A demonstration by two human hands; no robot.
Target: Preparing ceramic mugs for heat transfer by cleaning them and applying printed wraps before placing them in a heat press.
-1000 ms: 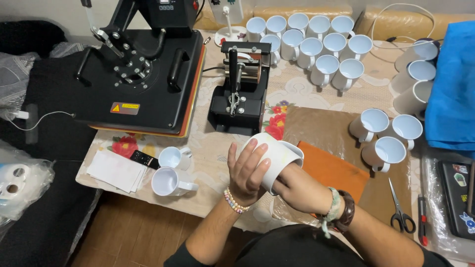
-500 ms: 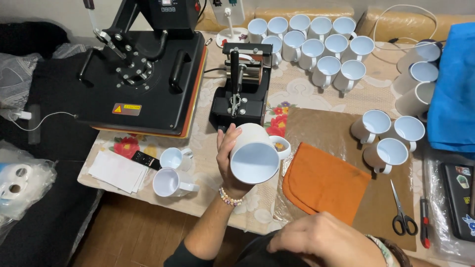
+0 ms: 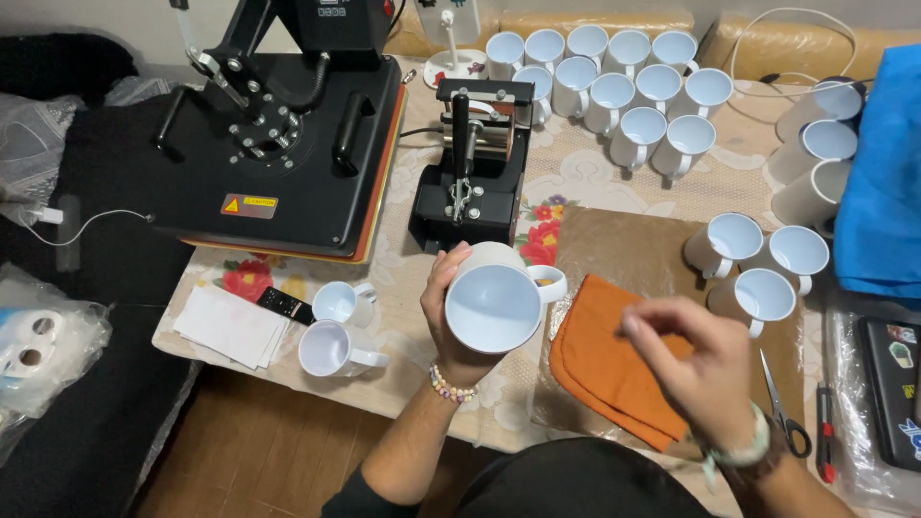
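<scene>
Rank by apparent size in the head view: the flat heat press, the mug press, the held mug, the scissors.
1. flat heat press
2. mug press
3. white mug in the left hand; it is nearer the camera, so it looks bigger than the table mugs
4. scissors

A small yellow-and-red rectangular warning label (image 3: 249, 205) sits on the black heat press (image 3: 278, 153).

home mug-printing workshop, black heat press (image 3: 278, 144), mug press (image 3: 470, 168), rows of blank white mugs (image 3: 614, 82)
</scene>
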